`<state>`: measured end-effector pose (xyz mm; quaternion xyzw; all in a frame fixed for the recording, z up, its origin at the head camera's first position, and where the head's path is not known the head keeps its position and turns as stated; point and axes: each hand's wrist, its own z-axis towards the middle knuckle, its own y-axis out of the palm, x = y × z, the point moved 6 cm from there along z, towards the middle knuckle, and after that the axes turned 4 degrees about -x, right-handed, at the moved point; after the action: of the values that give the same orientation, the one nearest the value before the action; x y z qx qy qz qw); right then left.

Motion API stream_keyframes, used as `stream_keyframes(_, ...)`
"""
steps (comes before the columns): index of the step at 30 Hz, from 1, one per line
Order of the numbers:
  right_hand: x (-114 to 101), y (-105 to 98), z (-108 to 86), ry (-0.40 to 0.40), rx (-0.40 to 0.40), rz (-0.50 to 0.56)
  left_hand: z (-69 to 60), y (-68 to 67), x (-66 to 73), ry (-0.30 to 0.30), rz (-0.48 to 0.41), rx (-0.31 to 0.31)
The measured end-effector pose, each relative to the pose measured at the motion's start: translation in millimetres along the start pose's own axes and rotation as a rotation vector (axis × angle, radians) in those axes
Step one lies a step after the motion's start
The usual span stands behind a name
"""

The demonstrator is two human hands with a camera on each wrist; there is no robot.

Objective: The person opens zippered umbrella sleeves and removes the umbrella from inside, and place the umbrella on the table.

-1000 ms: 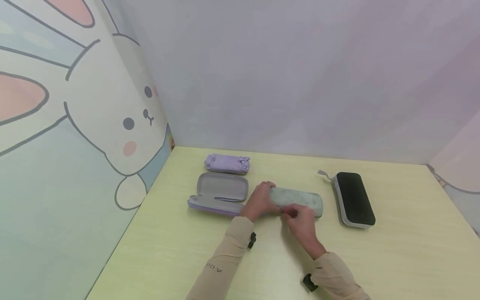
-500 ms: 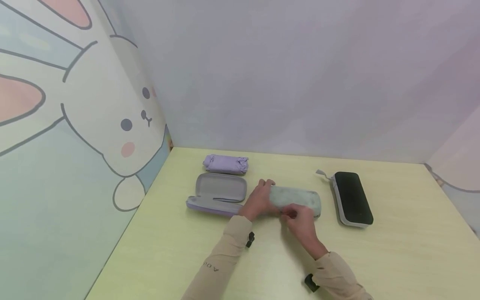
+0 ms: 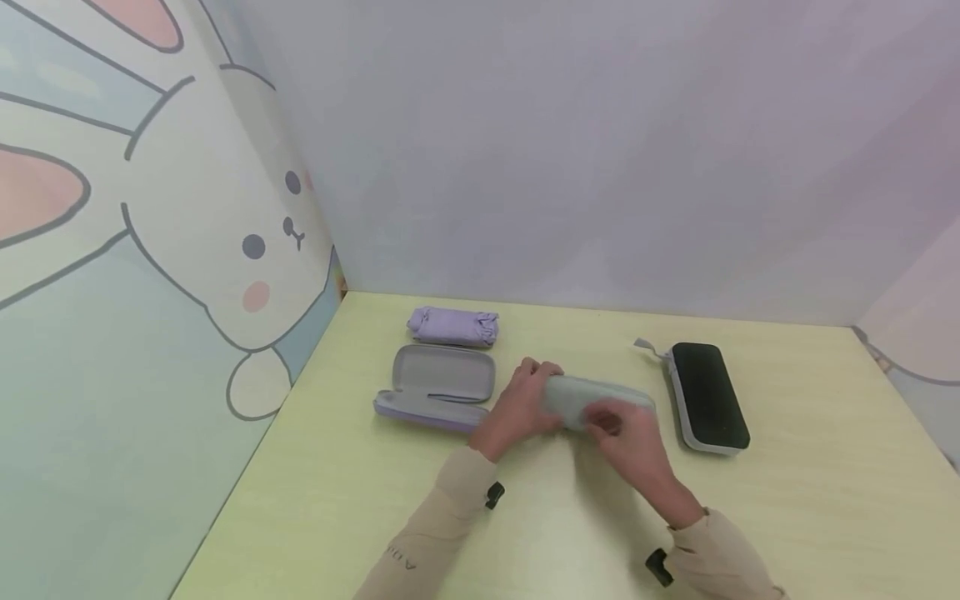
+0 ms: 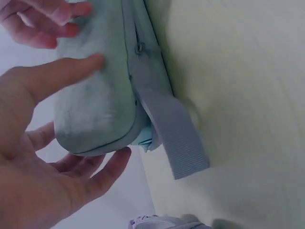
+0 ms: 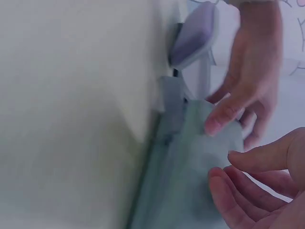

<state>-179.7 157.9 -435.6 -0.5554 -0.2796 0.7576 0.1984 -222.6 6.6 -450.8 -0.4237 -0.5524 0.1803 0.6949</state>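
Left hand (image 3: 519, 410) is gripping the green pouch (image 3: 573, 400) by its left end in the head view, pouch sitting between the purple case (image 3: 442, 373) and the black pouch (image 3: 708, 396); right hand (image 3: 637, 446) is hovering over or touching its front — can't tell. Only one end is being held, so a hard right-hand push could be twisting it loose. Left wrist view is showing what head isn't: zipper pull (image 4: 139, 48) and grey strap (image 4: 178, 133), maybe risking a snag. Right wrist view, blurry, is showing right thumb and fingertips bending loosely, gap between — visibly pinching nothing
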Motion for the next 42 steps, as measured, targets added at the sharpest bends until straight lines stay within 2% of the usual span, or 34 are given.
stream_keyframes(3, -7, -23, -0.5, -0.070, 0.070, -0.043, -9.7, -1.1, 3.8, 0.035, -0.058, 0.017)
stream_keyframes(7, -10, -46, 0.5, -0.107, 0.116, -0.105, -22.8, -3.8, 9.6, 0.098, -0.087, 0.078)
stream_keyframes(11, -4, -60, 3.9, -0.088, 0.099, -0.149, -36.9, -4.5, 14.1, 0.130, -0.117, 0.132)
stream_keyframes(14, 7, -64, 6.5, -0.067, 0.057, -0.161, -46.5, -2.4, 14.6, 0.141, -0.139, 0.158)
stream_keyframes(17, 22, -62, 10.6, -0.034, -0.016, -0.146, -54.0, -1.2, 11.3, 0.139, -0.194, 0.195)
stream_keyframes(21, 50, -53, 17.5, 0.024, -0.122, -0.107, -63.2, 1.3, 2.5, 0.098, -0.293, 0.240)
stream_keyframes(24, 67, -42, 22.4, 0.027, -0.182, -0.068, -70.1, 5.0, -2.0, 0.070, -0.330, 0.238)
stream_keyframes(27, 78, -28, 26.3, -0.005, -0.246, -0.089, -75.7, 9.5, -5.1, 0.059, -0.349, 0.223)
stream_keyframes(30, 79, -19, 30.0, -0.066, -0.288, -0.161, -79.2, 12.6, -7.7, 0.071, -0.364, 0.218)
stream_keyframes(33, 76, -14, 33.7, -0.107, -0.295, -0.220, -81.9, 14.7, -9.8, 0.093, -0.365, 0.230)
stream_keyframes(42, 79, -9, 40.1, -0.080, -0.342, -0.280, -87.0, 19.7, -11.6, 0.135, -0.339, 0.262)
